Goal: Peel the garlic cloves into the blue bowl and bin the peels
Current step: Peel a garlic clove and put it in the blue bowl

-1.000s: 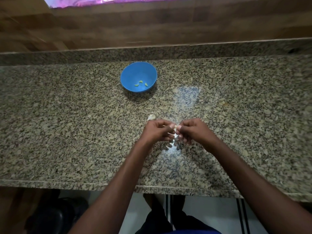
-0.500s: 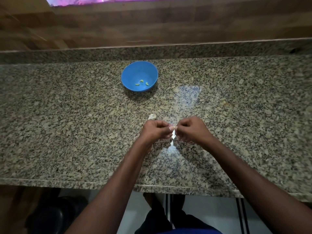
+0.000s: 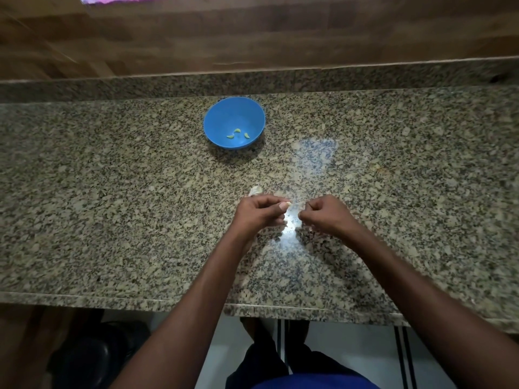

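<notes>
The blue bowl (image 3: 222,119) stands toward the back of the granite counter and holds three peeled garlic cloves (image 3: 238,133). In front of it my left hand (image 3: 259,213) pinches a pale garlic clove (image 3: 288,204) between thumb and forefinger. My right hand (image 3: 327,214) is a short gap to the right of it, fingers curled, its fingertips pinched on what looks like a sliver of garlic peel; that bit is too small to see well. Another pale piece of garlic (image 3: 255,190) lies on the counter just behind my left hand.
The granite counter (image 3: 112,206) runs the full width, with a raised granite ledge and a wooden wall behind. Its front edge (image 3: 112,297) is near my elbows. Below it at the left, a dark rounded object (image 3: 92,357) sits on the floor.
My hands were joined on the clove; now they have drawn apart. The right hand moved to the right, and the left keeps the clove.
</notes>
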`<state>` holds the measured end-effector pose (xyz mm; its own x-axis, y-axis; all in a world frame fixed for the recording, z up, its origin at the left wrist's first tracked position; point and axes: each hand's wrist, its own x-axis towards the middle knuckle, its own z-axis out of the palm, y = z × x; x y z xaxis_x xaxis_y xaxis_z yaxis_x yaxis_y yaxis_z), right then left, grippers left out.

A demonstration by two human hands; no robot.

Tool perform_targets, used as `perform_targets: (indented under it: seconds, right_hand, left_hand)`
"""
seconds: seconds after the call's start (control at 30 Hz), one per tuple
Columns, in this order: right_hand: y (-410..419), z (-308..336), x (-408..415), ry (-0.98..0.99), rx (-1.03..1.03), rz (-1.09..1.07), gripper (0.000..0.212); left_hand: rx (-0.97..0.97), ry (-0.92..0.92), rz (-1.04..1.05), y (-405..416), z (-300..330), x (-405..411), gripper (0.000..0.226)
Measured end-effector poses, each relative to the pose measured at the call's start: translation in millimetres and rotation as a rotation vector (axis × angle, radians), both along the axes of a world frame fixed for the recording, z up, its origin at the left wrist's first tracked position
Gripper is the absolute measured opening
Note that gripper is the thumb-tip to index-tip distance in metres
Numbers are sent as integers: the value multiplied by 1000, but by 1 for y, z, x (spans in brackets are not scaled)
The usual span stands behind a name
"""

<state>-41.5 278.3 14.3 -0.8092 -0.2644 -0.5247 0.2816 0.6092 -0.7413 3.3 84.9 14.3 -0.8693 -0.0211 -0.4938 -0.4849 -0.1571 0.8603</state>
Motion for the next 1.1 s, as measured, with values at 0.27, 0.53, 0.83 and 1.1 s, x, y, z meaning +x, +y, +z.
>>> perform_targets:
  seconds: [0.27, 0.53, 0.83, 1.1]
  right_hand:
    - [-5, -6, 7, 121, -15, -3, 9]
    - [-1, 7, 13, 83, -442, -208, 11]
    - [4, 1, 12, -146, -618, -342, 15]
    - [2, 0, 14, -198, -681, -424, 12]
  left_hand:
    - [46, -63, 3, 0, -3, 0, 17]
    - [-138, 46, -88, 4, -1, 1, 21]
    - [-229, 65, -27, 7, -5, 7, 14]
    - [-241, 82, 16, 13, -3, 10, 12]
